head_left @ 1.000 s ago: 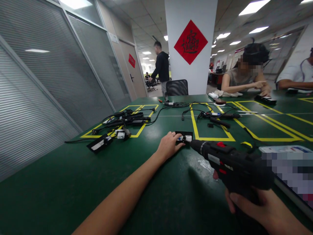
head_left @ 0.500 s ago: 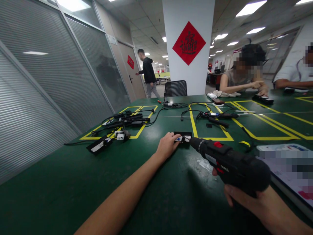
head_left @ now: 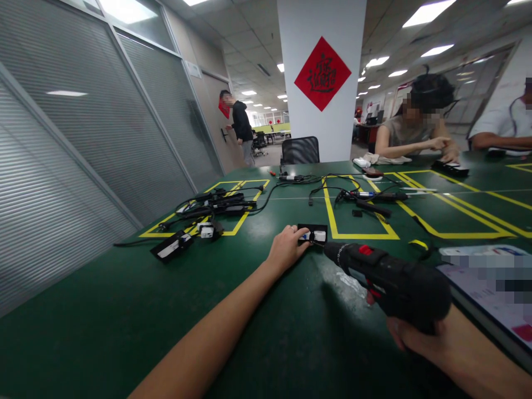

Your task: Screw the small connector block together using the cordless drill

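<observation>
My left hand [head_left: 286, 248] rests on the green table [head_left: 124, 310], its fingertips pressing the left end of a small black box with white parts [head_left: 313, 234]. My right hand [head_left: 419, 341] grips the handle of a black and red power screwdriver [head_left: 386, 280]. The tool's tip points at the near right corner of the box and sits right beside it. I cannot tell whether the bit touches the box.
A tangle of black cables and adapters [head_left: 216, 204] lies in a yellow-taped square at the left. More cables and tools [head_left: 366, 198] fill the middle square. A tablet [head_left: 490, 288] lies at the right edge. Two people [head_left: 415, 133] sit across the table; another person [head_left: 240, 126] stands by a door.
The screwdriver's tip has dropped slightly toward the box's near corner. My left hand stays on the box. The standing person has walked left to the door.
</observation>
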`<action>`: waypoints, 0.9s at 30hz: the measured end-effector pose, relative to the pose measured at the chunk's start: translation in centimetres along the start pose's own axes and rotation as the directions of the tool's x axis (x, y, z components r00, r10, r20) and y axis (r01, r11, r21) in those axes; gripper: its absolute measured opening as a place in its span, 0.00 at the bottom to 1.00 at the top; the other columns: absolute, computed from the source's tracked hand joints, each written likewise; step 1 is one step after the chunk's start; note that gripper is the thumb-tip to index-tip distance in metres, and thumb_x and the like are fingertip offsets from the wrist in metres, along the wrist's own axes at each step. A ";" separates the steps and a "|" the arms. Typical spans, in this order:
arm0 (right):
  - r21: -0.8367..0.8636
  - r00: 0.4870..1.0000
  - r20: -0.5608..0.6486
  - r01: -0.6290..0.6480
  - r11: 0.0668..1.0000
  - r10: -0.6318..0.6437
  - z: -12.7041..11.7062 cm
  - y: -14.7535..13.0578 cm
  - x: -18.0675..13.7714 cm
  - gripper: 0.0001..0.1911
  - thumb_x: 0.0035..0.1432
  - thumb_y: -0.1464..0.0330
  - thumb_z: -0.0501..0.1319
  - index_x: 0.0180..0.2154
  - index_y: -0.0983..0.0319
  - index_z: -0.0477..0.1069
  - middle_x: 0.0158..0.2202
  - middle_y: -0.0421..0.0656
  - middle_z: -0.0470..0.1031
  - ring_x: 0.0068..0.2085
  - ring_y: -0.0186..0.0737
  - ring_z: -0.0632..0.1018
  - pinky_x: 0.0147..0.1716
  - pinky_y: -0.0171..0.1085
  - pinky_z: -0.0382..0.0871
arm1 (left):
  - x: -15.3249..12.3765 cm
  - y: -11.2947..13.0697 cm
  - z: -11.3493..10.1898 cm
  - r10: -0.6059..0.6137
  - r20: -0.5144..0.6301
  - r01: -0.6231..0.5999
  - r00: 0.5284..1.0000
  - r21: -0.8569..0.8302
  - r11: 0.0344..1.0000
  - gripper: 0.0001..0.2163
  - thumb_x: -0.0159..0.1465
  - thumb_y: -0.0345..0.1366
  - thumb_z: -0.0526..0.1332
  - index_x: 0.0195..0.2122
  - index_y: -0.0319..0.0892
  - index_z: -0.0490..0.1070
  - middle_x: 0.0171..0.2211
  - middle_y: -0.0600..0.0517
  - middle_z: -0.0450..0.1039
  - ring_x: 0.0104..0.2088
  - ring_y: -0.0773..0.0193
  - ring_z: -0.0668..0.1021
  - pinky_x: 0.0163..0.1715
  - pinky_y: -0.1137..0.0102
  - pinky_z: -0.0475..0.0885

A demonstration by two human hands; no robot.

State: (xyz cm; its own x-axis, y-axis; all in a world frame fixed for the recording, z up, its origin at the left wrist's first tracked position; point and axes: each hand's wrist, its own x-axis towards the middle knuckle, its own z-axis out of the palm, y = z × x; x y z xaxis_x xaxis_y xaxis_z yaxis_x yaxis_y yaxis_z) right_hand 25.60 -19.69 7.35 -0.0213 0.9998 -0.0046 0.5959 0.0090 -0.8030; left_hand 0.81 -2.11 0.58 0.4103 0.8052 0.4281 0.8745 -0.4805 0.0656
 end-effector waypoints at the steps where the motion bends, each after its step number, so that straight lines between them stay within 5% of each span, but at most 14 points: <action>1: -0.011 1.000 0.011 -0.002 1.000 0.002 0.0 0.1 0.0 0.15 0.46 0.63 0.61 0.39 0.55 0.73 0.18 0.37 0.70 0.21 0.37 0.69 0.24 0.35 0.66 | 0.0 0.0 0.0 0.001 -0.001 -0.001 1.000 0.001 1.000 0.15 0.59 0.41 0.57 0.48 0.49 0.66 0.37 0.50 0.67 0.39 0.58 0.69 0.34 0.69 0.66; 15: 0.143 1.000 0.002 -0.007 0.990 0.007 0.1 -0.1 0.3 0.12 0.43 0.61 0.63 0.32 0.58 0.75 0.17 0.37 0.69 0.20 0.36 0.68 0.19 0.33 0.65 | 0.0 -0.2 0.2 0.037 -0.023 -0.037 0.999 0.007 0.999 0.14 0.60 0.42 0.56 0.48 0.49 0.65 0.37 0.50 0.67 0.39 0.59 0.69 0.34 0.69 0.65; 27: -0.036 0.996 0.081 0.030 0.999 -0.027 -0.1 -0.2 0.2 0.17 0.50 0.61 0.58 0.41 0.61 0.71 0.20 0.36 0.66 0.22 0.34 0.66 0.22 0.31 0.62 | 0.0 -0.3 0.4 0.021 -0.026 -0.021 0.999 -0.001 1.000 0.16 0.59 0.45 0.57 0.48 0.50 0.65 0.37 0.51 0.67 0.38 0.59 0.70 0.34 0.70 0.66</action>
State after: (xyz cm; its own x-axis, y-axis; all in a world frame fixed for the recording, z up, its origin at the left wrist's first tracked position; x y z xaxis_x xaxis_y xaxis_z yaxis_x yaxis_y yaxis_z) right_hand 25.54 -19.46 7.51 -0.1026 0.9942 -0.0311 0.6237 0.0400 -0.7806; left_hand 0.60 -1.84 0.23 0.4218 0.7857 0.4524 0.8654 -0.4977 0.0575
